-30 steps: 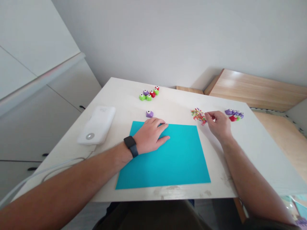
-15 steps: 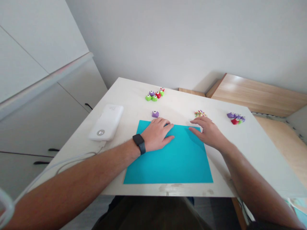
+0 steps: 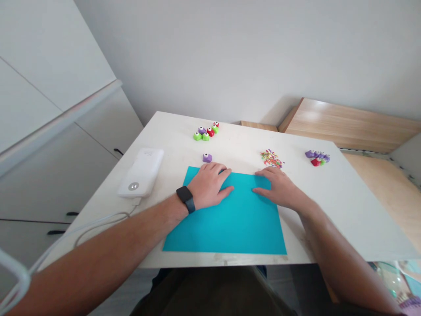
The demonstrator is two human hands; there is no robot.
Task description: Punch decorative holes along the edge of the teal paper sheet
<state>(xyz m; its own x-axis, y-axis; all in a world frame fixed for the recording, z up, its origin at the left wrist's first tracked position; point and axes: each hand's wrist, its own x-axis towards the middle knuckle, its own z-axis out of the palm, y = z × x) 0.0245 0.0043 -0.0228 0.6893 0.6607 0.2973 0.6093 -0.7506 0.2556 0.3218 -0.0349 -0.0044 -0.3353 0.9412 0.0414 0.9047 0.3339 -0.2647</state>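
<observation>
A turquoise sheet of paper lies flat near the table's front edge. My left hand, with a dark watch on its wrist, rests on the upper left of the sheet, fingers stretched out. At the upper right edge of the paper is my right hand, thumb and fingers apart and nothing between them. Just beyond its fingertips lies a scattered pile of tiny coloured pieces. One small purple craft punch with a white button sits past the left fingers.
Several green, red and purple punches stand at the back of the white table. Another cluster of punches is at the right. A white power bank with a cable lies at the left, near grey-white cabinets.
My right hand has come slightly down and inward onto the paper's edge, uncovering more of the coloured pieces. The left hand stays on the sheet. The whole view has shifted a little.
</observation>
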